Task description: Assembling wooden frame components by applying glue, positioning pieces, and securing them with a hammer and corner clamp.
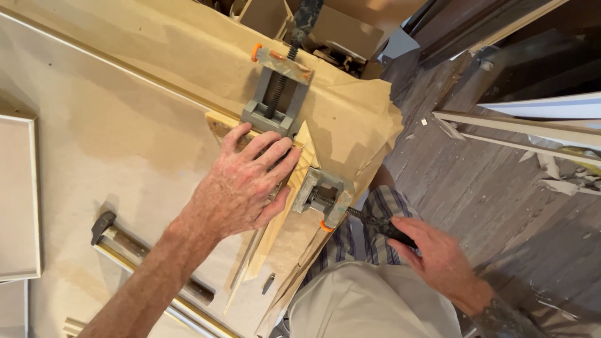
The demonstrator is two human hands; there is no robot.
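Note:
A grey corner clamp (275, 103) with orange-tipped screws sits on a workbench covered in brown paper (125, 125). My left hand (241, 181) lies flat, fingers spread, pressing light wooden strips (300, 156) down into the clamp's corner. My right hand (432, 256) grips the dark handle (388, 228) of the clamp's near screw, off the bench edge. The second screw's handle (303, 22) points away at the top.
A hammer (113, 235) lies on the bench near my left forearm beside a gold-edged moulding strip (181, 303). A white framed panel (19, 200) lies at far left. Dark plank floor (476, 188) with scraps and white trim lengths (526, 128) is on the right.

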